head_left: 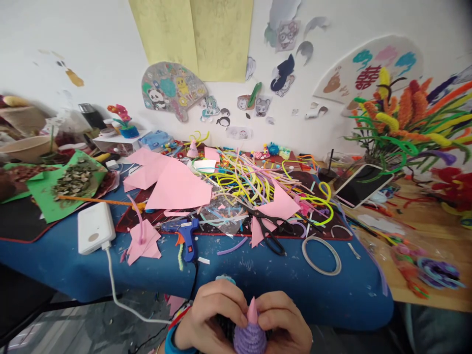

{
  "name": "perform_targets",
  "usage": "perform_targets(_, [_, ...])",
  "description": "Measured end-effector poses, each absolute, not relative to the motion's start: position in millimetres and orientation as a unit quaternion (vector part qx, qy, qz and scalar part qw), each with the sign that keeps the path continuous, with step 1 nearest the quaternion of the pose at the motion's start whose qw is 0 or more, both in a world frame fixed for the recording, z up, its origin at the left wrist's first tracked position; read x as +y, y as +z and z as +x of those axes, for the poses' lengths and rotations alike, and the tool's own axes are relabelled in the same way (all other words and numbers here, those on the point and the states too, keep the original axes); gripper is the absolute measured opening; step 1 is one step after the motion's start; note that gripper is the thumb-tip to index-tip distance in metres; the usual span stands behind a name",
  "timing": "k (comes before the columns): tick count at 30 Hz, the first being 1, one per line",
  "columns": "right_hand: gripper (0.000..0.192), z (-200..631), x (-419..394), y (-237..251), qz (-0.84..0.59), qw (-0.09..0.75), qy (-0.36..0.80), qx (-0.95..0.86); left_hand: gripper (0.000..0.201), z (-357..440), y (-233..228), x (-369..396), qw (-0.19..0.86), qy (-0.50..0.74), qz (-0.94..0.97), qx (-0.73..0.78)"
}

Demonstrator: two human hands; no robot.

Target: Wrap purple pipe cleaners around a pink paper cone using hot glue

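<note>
Both my hands are close together at the bottom middle, below the table's front edge. My left hand [210, 314] and my right hand [285, 319] pinch a small purple fuzzy craft piece [250, 339] topped with a pink paper cone [252, 310]. Something light blue [225, 279] peeks out behind my left fingers. On the blue table [258, 280] just beyond lie a blue glue gun [189, 236], black scissors [267, 227] and a roll of clear tape [321, 254].
Pink paper sheets [173, 184], a heap of pipe cleaners [250, 179], a white power bank [95, 227] with its cable, green paper with seeds [73, 182], a phone [363, 184] and a pipe-cleaner bouquet [409, 118] crowd the table. Stickers and yellow sheets cover the wall.
</note>
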State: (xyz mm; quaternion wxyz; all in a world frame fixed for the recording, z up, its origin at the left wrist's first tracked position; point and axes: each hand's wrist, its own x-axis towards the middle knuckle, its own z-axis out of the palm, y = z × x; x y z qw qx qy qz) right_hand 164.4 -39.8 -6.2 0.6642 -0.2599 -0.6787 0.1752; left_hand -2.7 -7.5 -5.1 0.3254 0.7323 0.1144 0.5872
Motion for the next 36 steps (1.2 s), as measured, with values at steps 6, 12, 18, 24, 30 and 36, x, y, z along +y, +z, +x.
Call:
perform_targets(6, [0.016, 164, -50, -26, -0.258, 0.665, 0.227, -0.664, 0.038, -2, -6, -11, 0.362, 0.571, 0.730, 0.099])
perform_targets(12, [0.011, 174, -53, -21, -0.265, 0.629, 0.227, -0.694, 0.040, 1, -2, -8, 0.373, 0.573, 0.724, 0.093])
perform_targets(18, [0.031, 172, -41, 7, -0.281, 0.626, 0.200, -0.699, 0.050, -1, -2, -8, 0.408, 0.556, 0.713, 0.125])
perform_targets(24, [0.036, 178, -33, 12, -0.259, 0.617, 0.205, -0.714, 0.054, -9, 3, -7, 0.339, 0.531, 0.764, 0.136])
perform_targets(30, [0.039, 179, -33, 10, -0.262, 0.612, 0.199, -0.719, 0.053, -13, 8, -3, 0.318, 0.508, 0.791, 0.124])
perform_targets(36, [0.025, 177, -32, 9, -0.276, 0.649, 0.109, -0.701, 0.056, -4, -1, -7, 0.388, 0.564, 0.715, 0.141])
